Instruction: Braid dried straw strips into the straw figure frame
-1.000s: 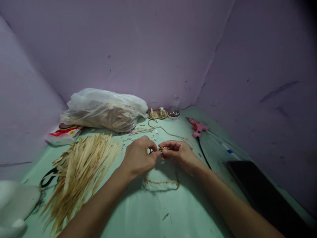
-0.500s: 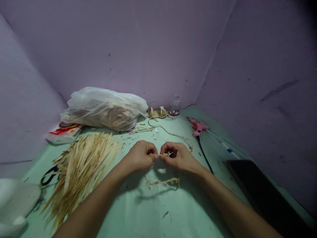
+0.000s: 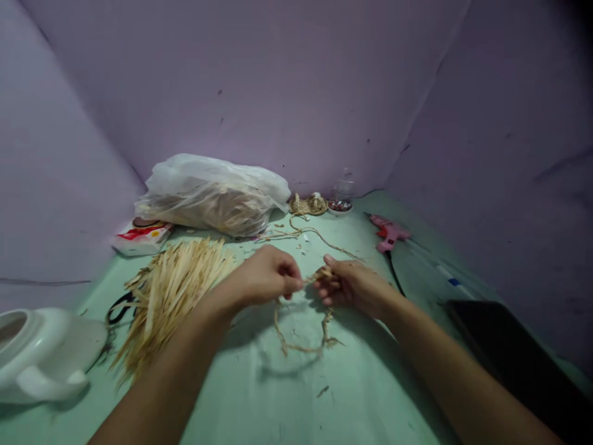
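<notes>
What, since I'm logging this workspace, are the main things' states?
Twisted cord: hanging in a loop
Left hand: pinching the cord
Right hand: curled round the cord
Fibre strips: loose, heaped
Plastic bag: bulging
Glue gun: lying on its side
White vessel: mouth uncovered
Black slab: lying flat

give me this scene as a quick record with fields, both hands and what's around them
left hand: pinching twisted cord at the fingertips
right hand: fingers curled around twisted cord
below hands: a hanging loop of cord
left side: loose pale strips, white vessel
back: filled plastic bag
right side: pink glue gun, dark flat object
surface: green tabletop
</notes>
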Motion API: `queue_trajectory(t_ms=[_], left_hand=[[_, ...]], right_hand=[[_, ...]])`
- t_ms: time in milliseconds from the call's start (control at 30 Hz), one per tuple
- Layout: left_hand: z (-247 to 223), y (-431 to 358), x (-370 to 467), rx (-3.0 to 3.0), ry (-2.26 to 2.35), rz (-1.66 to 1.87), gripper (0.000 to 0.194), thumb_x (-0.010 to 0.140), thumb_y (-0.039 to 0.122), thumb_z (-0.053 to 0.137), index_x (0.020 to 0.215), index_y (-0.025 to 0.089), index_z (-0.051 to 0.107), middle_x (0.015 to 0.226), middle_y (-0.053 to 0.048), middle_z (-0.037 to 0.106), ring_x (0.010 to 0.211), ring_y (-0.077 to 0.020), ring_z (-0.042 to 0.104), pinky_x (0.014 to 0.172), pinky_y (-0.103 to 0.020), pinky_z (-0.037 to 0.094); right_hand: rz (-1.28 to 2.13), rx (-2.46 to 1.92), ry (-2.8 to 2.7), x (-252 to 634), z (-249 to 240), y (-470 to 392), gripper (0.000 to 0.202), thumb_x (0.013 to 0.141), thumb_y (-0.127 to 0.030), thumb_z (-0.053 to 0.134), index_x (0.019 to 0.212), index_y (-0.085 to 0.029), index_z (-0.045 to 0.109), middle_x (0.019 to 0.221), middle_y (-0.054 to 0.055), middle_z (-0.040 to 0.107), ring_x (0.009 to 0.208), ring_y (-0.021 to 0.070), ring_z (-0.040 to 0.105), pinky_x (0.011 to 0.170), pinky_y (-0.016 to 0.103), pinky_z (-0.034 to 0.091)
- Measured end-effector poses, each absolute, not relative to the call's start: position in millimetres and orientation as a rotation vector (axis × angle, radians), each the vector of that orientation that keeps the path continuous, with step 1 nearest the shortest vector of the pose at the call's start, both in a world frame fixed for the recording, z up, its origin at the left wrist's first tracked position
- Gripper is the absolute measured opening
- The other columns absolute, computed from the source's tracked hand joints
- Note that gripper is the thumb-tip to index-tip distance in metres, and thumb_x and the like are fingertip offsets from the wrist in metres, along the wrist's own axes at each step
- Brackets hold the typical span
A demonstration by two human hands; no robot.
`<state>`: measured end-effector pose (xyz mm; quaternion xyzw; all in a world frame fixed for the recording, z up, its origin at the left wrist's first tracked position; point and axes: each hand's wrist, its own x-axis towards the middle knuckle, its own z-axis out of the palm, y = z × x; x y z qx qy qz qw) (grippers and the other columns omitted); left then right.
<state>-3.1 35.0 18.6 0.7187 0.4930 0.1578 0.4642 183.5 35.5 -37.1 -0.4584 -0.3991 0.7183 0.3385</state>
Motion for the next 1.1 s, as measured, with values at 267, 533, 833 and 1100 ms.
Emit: queue_trajectory(t_ms=[267, 533, 833, 1100], left_hand=[[16.9, 15.3, 12.0, 1.908, 1.013, 0.372, 0.018, 0.066, 0.019, 0.048, 0.066, 0.013, 0.065, 0.051, 0.002, 0.051, 0.048, -0.0075, 0.042, 0.045, -0.018, 0.031], [45.3, 41.2, 4.9, 1.871, 1.216, 0.581, 0.017, 0.064, 0.024, 0.053, 0.063, 0.011, 0.063, 0.052, 0.0, 0.053, 0.043, -0.0068, 0.042, 0.043, -0.019, 0.031], [23.3, 31.6, -24.3, 1.685, 1.067, 0.046, 0.017, 0.057, 0.028, 0.058, 0.063, 0.014, 0.066, 0.048, 0.002, 0.051, 0.041, -0.0075, 0.037, 0.042, -0.021, 0.029], [-0.9, 47.6, -9.1, 1.452, 1.243, 0.311, 0.031, 0.059, 0.037, 0.059, 0.075, 0.011, 0.062, 0.057, 0.001, 0.054, 0.036, -0.0036, 0.034, 0.037, -0.019, 0.021]], right_hand=[[2.208, -1.006, -1.005, 177.6, -26.4, 18.1, 0.021, 0.062, -0.021, 0.067, 0.081, -0.016, 0.059, 0.071, 0.002, 0.062, 0.057, 0.0102, 0.057, 0.052, 0.021, 0.046], [2.092, -1.121, -1.399, 171.9, -23.1, 15.9, 0.027, 0.053, -0.013, 0.069, 0.078, -0.014, 0.059, 0.075, 0.004, 0.063, 0.064, 0.0102, 0.056, 0.055, 0.02, 0.042], [1.511, -1.272, -1.497, 210.6, -12.1, 36.3, 0.023, 0.055, -0.026, 0.068, 0.073, -0.016, 0.058, 0.057, -0.001, 0.056, 0.048, 0.0077, 0.047, 0.045, 0.021, 0.035], [0.76, -1.385, -1.741, 249.6, -20.7, 57.9, 0.024, 0.062, -0.032, 0.064, 0.079, -0.015, 0.062, 0.07, 0.004, 0.062, 0.058, 0.0126, 0.051, 0.051, 0.024, 0.038]])
